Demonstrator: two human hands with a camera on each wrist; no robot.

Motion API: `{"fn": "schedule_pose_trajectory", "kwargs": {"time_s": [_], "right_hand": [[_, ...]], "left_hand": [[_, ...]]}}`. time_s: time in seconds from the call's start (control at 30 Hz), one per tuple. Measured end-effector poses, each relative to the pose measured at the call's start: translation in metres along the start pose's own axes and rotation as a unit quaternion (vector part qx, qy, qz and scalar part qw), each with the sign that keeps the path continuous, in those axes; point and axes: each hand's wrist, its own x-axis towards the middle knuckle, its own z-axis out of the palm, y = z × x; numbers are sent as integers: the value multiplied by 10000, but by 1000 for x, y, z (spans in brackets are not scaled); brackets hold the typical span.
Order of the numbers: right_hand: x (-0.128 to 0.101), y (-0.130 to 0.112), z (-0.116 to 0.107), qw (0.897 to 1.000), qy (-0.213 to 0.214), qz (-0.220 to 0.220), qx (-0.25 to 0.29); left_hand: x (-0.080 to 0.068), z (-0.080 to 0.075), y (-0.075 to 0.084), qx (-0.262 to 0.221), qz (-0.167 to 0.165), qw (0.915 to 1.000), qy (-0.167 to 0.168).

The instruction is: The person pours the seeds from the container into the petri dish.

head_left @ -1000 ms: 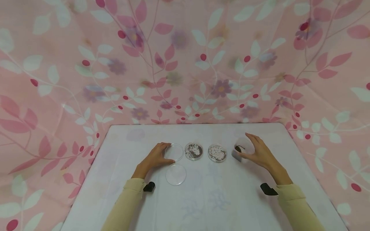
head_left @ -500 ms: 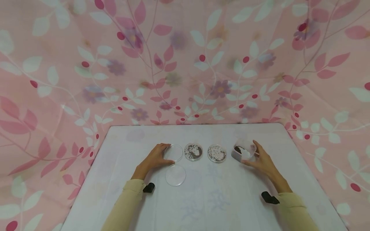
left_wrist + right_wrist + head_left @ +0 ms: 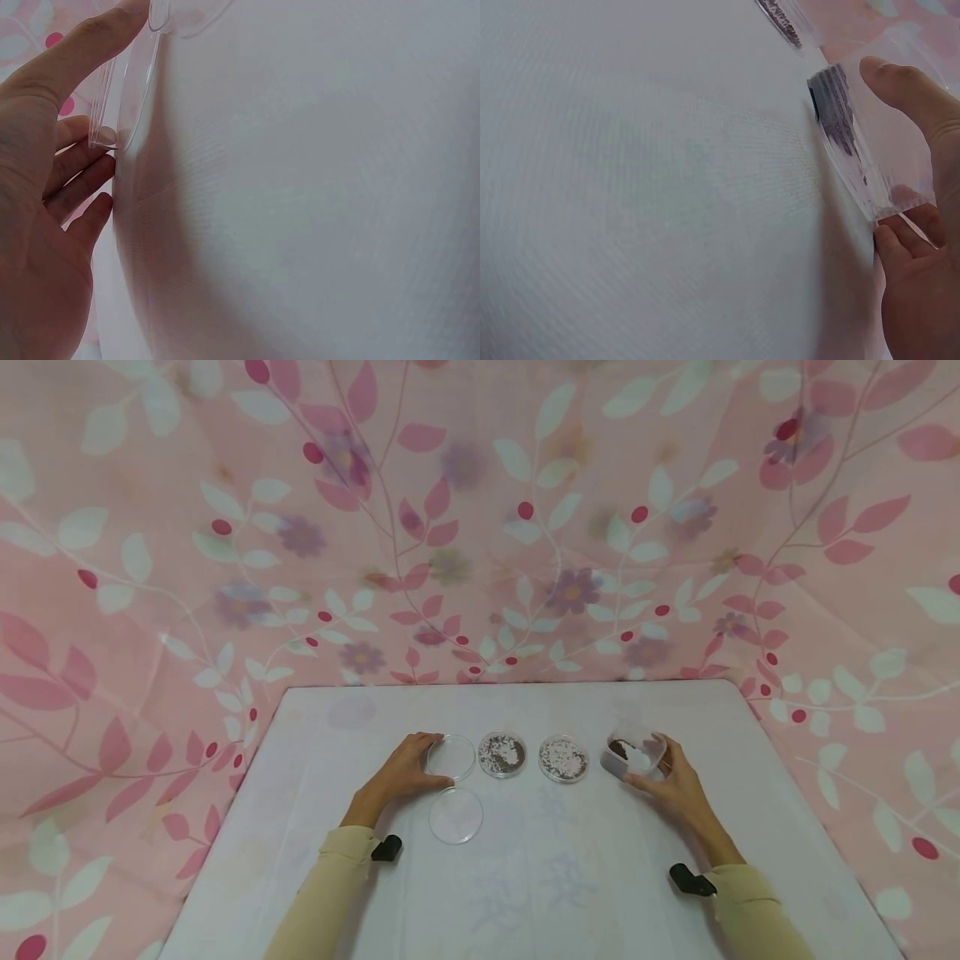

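Nearest, two pale yellow sleeves (image 3: 318,889) reach in over the desk (image 3: 525,893), which has a white covering, and a small black device (image 3: 387,848) shows at each wrist. A little farther on, a flat, clear round piece (image 3: 456,816) lies on the covering; whether it is a lid or a dish cannot be told. Just beyond it, the left hand (image 3: 401,770) grips a clear round dish (image 3: 452,757) by its left side, thumb at the near rim and fingers at the far side. Over to the right, the right hand (image 3: 678,783) holds a clear container (image 3: 615,767) between thumb and fingers, with dark material gathered toward the container's left end; whether its base sits flat is hard to tell. Between the hands stand two round dishes filled with dark and white bits: the darker dish (image 3: 502,754) just beside the one in the left hand, and the paler dish (image 3: 563,758) nearer the container, with a gap on either side. Behind the desk's far edge hangs a pink cloth (image 3: 465,527) printed with leaves, red berries and purple flowers.
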Motion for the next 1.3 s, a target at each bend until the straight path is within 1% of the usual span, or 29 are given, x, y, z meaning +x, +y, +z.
{"fn": "schedule_pose_trajectory", "kwargs": {"time_s": [0.2, 0.3, 0.4, 0.53, 0.73, 0.87, 0.97, 1.07, 1.2, 1.3], "right_hand": [[-3, -3, 1, 10000, 46, 58, -52], [-5, -11, 0, 10000, 4, 12, -27], [-7, -24, 0, 10000, -3, -38, -24], [-10, -38, -2, 10000, -31, -12, -92], [-12, -45, -3, 9999, -90, 24, -42], [-12, -48, -5, 9997, -144, 162, -66], [-10, -45, -5, 9995, -173, 258, -79], [-6, -35, -5, 9996, -131, 241, -109], [1, -21, -5, 9995, -4, 46, -308], [7, -19, -4, 9990, 100, -171, -398]], "left_hand": [[0, 1, 0, -3, 12, 10000, 10], [0, 2, -1, 27, 29, 10000, 28], [0, 2, -2, 77, 35, 10000, 42], [-1, 3, -3, 120, 42, 9999, 49], [0, 3, -4, 90, 46, 9999, 57], [0, 3, -4, 28, 40, 10000, 65], [1, 3, -4, -4, 44, 10000, 67], [1, 3, -3, -26, -12, 10000, 41], [2, 2, -2, 6, -3, 10000, 40], [1, 1, -1, -43, 36, 10000, 63]]}}
